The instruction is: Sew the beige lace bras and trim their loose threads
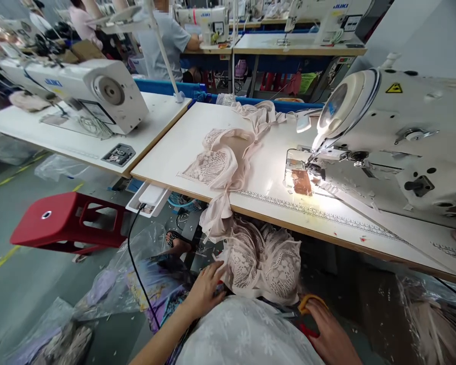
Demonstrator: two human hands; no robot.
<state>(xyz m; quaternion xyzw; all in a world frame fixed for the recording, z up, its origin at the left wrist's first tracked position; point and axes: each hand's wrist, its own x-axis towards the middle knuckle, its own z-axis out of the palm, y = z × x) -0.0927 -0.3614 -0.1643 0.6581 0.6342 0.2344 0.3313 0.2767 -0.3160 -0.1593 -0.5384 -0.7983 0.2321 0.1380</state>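
Note:
A stack of beige lace bras [279,266] lies in my lap against the table's front edge, its cups facing up. My left hand [205,290] rests at the left side of this stack, fingers stretched out and touching the fabric. A small red bit shows by its fingertips; I cannot make out what it is. Low on the right, my right hand [329,329] is closed on scissors [306,304] with orange and red handles, the blades pointing left beneath the stack. Another lace bra [213,165] lies on the white sewing table [269,177], linked by fabric to the pieces hanging down.
On the right stands a lit sewing machine [414,137]. More beige lace pieces [264,114] lie at the table's back. A second machine [87,91] and a red stool [61,220] are on the left. A person [159,45] sits ahead. Plastic bags lie on the floor.

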